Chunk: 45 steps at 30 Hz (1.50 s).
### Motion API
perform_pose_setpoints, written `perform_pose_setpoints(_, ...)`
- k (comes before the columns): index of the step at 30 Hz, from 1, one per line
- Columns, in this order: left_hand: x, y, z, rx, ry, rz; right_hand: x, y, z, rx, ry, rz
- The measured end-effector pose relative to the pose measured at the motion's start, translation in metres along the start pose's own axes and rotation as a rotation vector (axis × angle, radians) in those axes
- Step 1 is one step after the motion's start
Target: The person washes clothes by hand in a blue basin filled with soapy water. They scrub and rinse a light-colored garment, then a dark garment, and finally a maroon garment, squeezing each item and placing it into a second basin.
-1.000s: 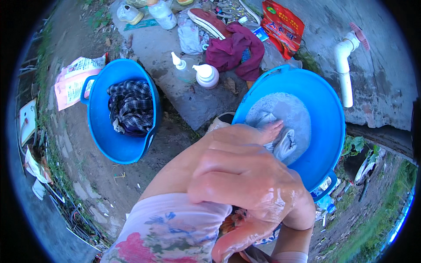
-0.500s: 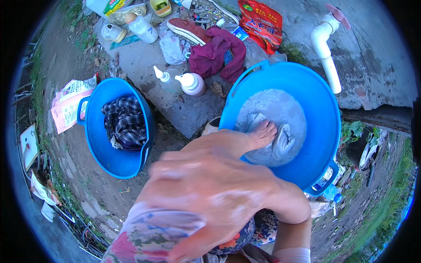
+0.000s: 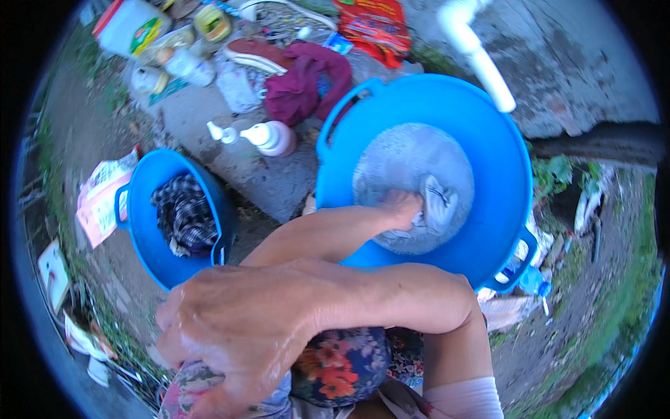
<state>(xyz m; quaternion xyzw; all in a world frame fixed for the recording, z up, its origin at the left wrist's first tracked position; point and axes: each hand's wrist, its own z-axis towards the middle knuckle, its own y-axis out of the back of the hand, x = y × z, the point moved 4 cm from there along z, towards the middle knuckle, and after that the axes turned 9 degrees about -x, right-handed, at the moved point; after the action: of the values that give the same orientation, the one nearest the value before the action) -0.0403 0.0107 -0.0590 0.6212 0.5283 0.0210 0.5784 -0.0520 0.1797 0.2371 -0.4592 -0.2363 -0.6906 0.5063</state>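
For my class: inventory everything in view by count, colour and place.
Large tub: 1, blue, right of centre
Soapy water: 1 pool, grey, large tub
Wet cloth: count unclear, pale grey, in water
Smaller tub: 1, blue, left
Checked clothes: count unclear, dark, in smaller tub
Pump bottles: 2, white-topped, centre
Cloth heap: 1, maroon, beyond bottles
Red shoe: 1, white-soled, beside heap
Bag: 1, red, top
Pipe: 1, white, upper right
Packet: 1, pink-white, far left
Other clutter: uncountable, mixed, mainly top left
Left hand: 1, bare, at wet cloth
Right hand: 1, bare, over left sleeve
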Motion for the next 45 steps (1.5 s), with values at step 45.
perform_pose_setpoints(45, 0.044, -0.064, 0.001, 0.797, 1.116, -4.011, -0.157, 0.154, -0.32, -1.352, -0.964, -1.122)
